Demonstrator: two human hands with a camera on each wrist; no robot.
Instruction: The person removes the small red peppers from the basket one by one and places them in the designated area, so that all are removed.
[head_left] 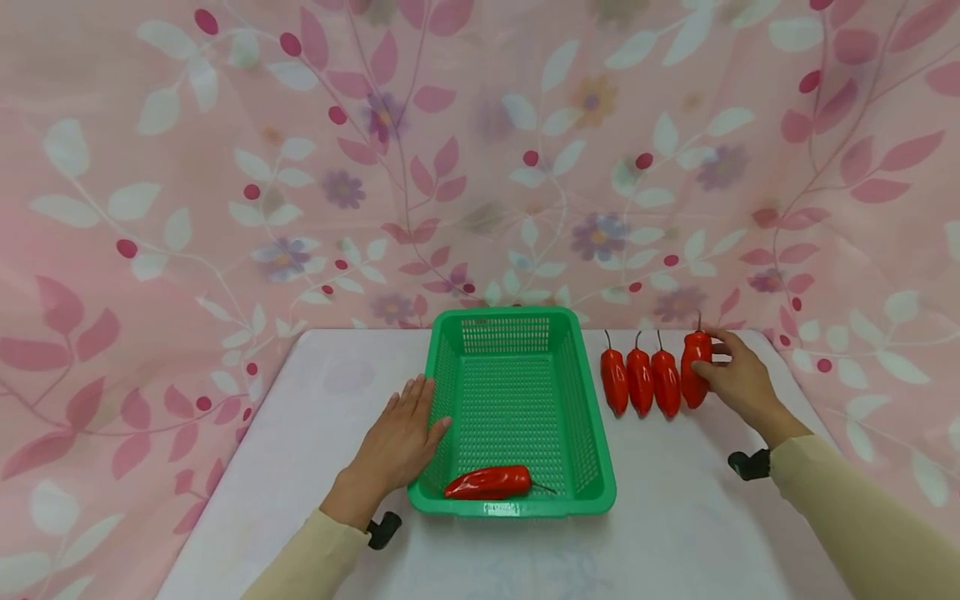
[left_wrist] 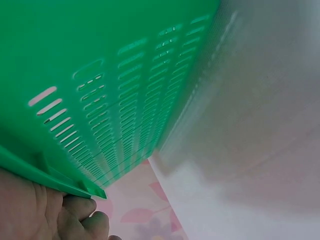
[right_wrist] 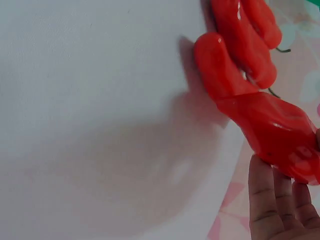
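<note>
My left hand (head_left: 401, 433) rests on the left rim of a green plastic basket (head_left: 606, 450), fingers straight and thumb over the inner side. Seen from the left wrist, the palm lies under the rim edge beside the slotted wall (left_wrist: 115, 100). Inside the basket, along its near side, lies a red pepper (head_left: 491, 482) with its stem to the right. My right hand (head_left: 742, 379) pinches another red pepper (head_left: 696, 367) between thumb and fingers, stem upward. In the right wrist view this held pepper (right_wrist: 275, 130) overlaps a neighbouring pepper, and the fingers (right_wrist: 262, 195) touch its underside.
Three red peppers (head_left: 640, 382) lie side by side right of the basket, stems pointing away from me. A white cloth (head_left: 330, 392) covers the table. Behind it hangs a pink floral curtain (head_left: 480, 167). Dark straps or mounts (head_left: 750, 464) sit at both wrists.
</note>
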